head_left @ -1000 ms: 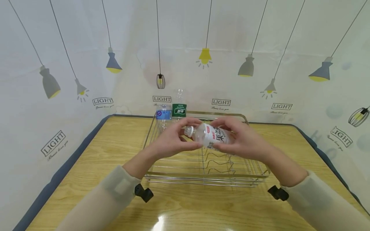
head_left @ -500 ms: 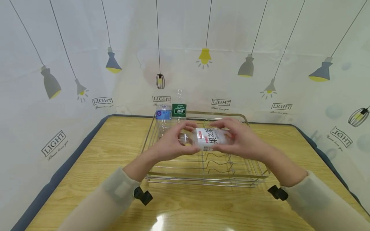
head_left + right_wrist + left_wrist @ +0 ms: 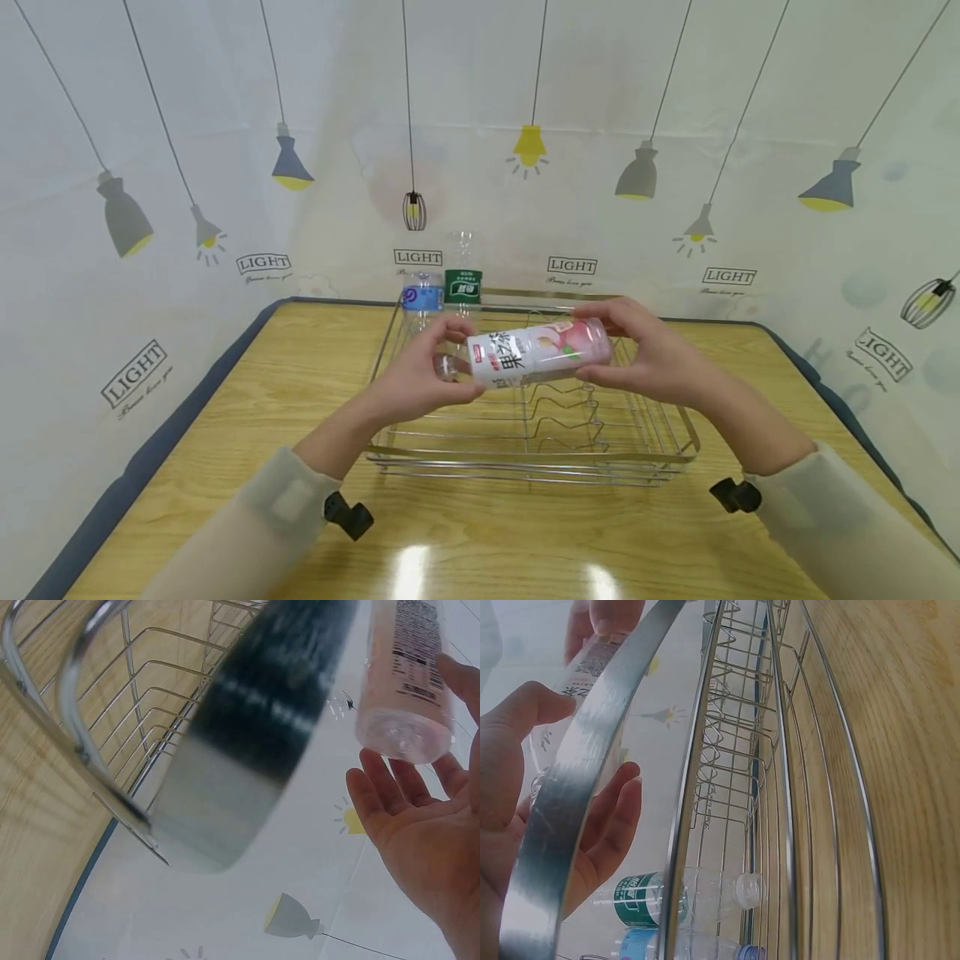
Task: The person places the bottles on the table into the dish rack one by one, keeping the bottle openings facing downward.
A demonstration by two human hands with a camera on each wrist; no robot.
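A clear plastic drink bottle [image 3: 540,354] with a white and pink peach label lies nearly level between both hands, above the wire rack [image 3: 525,457]. My left hand [image 3: 408,371] grips its neck and shoulder end, thumb in front and fingers behind; the white cap shows inside the curl of that hand. My right hand [image 3: 660,354] holds the base end, and in the right wrist view its thumb is against the label [image 3: 420,664] with fingers curved under the base. Part of the bottle is hidden behind the rack's metal rim [image 3: 570,780] in the left wrist view.
Two clear bottles stand upside down at the rack's back left corner, a green-labelled one [image 3: 463,287] and a blue-labelled one [image 3: 423,298]. Wavy wire dividers [image 3: 566,408] run along the rack's middle. A wooden table [image 3: 247,400] lies beneath, with a lamp-print curtain [image 3: 337,192] behind.
The bottle has shifted left and turned so its peach picture shows. My left hand has moved left with the neck, and my right hand has slid back to the base, widening the gap between hands.
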